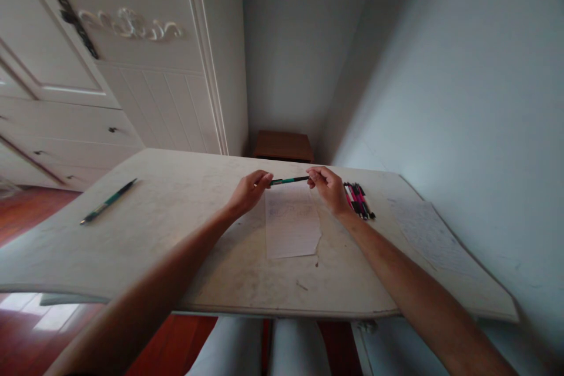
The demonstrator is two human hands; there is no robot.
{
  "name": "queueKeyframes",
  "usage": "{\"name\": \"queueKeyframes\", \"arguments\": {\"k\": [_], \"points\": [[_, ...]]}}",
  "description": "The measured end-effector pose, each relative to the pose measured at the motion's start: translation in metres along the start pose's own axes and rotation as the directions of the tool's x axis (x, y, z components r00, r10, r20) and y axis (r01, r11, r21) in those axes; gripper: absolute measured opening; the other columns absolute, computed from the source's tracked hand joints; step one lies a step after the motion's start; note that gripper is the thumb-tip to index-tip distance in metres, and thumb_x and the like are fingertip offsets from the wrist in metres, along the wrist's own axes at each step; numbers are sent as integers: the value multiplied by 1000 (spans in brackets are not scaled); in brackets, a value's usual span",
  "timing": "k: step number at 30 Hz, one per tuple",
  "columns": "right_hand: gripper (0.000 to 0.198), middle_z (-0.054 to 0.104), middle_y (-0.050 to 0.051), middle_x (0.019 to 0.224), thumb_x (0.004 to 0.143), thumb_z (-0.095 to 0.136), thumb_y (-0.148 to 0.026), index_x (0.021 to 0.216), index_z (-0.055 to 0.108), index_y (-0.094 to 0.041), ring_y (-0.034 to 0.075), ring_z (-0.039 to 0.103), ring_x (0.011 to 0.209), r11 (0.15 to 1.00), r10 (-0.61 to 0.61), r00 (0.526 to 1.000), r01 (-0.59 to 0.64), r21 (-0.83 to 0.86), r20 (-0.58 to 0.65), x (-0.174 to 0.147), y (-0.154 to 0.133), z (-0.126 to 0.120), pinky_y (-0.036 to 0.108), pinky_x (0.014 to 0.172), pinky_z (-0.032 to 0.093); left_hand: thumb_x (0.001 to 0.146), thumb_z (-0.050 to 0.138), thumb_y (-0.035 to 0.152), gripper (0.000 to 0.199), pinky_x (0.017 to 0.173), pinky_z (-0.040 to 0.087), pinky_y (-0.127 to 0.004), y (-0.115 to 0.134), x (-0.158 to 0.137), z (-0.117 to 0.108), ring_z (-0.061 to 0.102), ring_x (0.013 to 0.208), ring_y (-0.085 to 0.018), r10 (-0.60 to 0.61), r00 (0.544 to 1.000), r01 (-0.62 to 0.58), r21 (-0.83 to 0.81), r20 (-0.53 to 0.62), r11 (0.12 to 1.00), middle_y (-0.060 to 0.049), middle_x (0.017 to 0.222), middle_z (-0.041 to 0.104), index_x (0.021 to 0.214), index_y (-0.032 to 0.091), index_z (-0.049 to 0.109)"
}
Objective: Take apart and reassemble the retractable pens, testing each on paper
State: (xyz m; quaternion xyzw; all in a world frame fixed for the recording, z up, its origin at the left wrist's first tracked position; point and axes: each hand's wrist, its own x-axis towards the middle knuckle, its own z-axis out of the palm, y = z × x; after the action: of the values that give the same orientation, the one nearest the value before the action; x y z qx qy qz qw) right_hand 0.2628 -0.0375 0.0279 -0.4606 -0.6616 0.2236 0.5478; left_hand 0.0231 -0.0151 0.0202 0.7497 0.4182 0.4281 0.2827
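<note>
A green and black pen (288,180) is stretched level between my two hands, above the far end of a sheet of paper. My left hand (250,189) pinches its left end, and my right hand (326,187) pinches the right end. Below them the white paper (292,226) lies on the table, with faint writing and a torn lower right corner. Just right of my right hand sits a bunch of pink, black and white pens (359,201), partly hidden by that hand. Another green pen (108,202) lies alone at the table's left.
The white table (185,200) has a worn, stained top. A second written sheet (434,238) lies near its right edge, by the wall. Beyond the far edge stands a brown wooden cabinet (282,145); a white wardrobe (163,106) rises at the left.
</note>
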Motion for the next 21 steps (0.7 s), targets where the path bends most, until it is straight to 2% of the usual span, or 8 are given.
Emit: {"name": "queueKeyframes", "arguments": {"k": [2, 4, 8, 12, 14, 16, 19, 21], "points": [[34, 65, 2, 67, 88, 56, -51, 92, 67, -19, 15, 61, 61, 1000, 0, 1000, 0, -5, -6, 0, 0, 0, 29, 61, 51, 95, 39, 49, 49, 57, 41, -25, 0, 0, -1, 53, 57, -13, -4, 999, 1, 57, 47, 998, -1, 59, 59, 68, 16, 62], [34, 65, 2, 68, 88, 56, -51, 92, 67, -19, 16, 61, 61, 1000, 2, 1000, -2, -6, -14, 0, -1, 0, 29, 61, 51, 92, 45, 46, 44, 56, 40, -25, 1, 0, -3, 52, 55, -12, 16, 998, -21, 70, 69, 997, 0, 57, 58, 65, 16, 63], [34, 65, 2, 68, 88, 56, -50, 91, 67, -19, 15, 61, 60, 1000, -3, 1000, 4, 2, -27, 1, -1, 0, 29, 61, 51, 80, 66, 36, 23, 60, 44, -24, 5, 0, -5, 60, 73, -15, 123, 992, -123, -10, -1, 992, -5, 87, 69, 92, 18, 70], [34, 66, 2, 68, 88, 56, -50, 93, 67, -18, 15, 61, 60, 1000, 1, 1000, -2, -6, -20, 0, -1, -1, 29, 62, 51, 71, 76, 37, 48, 65, 47, -25, 7, -1, -4, 62, 88, -18, 168, 983, -171, -35, -69, 985, -9, 109, 66, 113, 18, 63], [34, 65, 2, 67, 88, 56, -50, 93, 67, -19, 15, 61, 60, 1000, -4, 1000, 4, -7, -20, 0, -2, -1, 30, 62, 51, 76, 71, 42, 44, 64, 47, -25, 6, -1, -3, 63, 85, -18, 122, 990, -124, -18, -77, 992, -8, 103, 67, 112, 17, 63], [33, 65, 1, 67, 88, 56, -50, 93, 67, -19, 15, 60, 60, 1000, -12, 1000, 13, 1, -28, -1, -4, 0, 30, 63, 50, 88, 56, 47, 34, 62, 45, -25, 4, -1, -3, 61, 74, -16, 60, 998, -60, -6, -35, 998, -5, 85, 67, 99, 16, 66], [33, 64, 1, 67, 88, 57, -50, 92, 67, -19, 16, 60, 60, 1000, -10, 999, 11, 16, -47, -1, -4, 0, 30, 62, 50, 96, 38, 49, 50, 57, 41, -25, 1, -2, -3, 54, 56, -13, -8, 998, 5, 35, 61, 999, -1, 59, 59, 69, 16, 63], [33, 65, 2, 67, 87, 57, -50, 92, 67, -19, 16, 60, 61, 1000, -4, 998, 5, 16, -57, -1, -4, 0, 30, 62, 50, 94, 41, 49, 51, 54, 39, -25, 2, -2, -4, 51, 52, -12, -15, 996, 11, 45, 93, 999, 0, 54, 56, 61, 16, 60]]}}
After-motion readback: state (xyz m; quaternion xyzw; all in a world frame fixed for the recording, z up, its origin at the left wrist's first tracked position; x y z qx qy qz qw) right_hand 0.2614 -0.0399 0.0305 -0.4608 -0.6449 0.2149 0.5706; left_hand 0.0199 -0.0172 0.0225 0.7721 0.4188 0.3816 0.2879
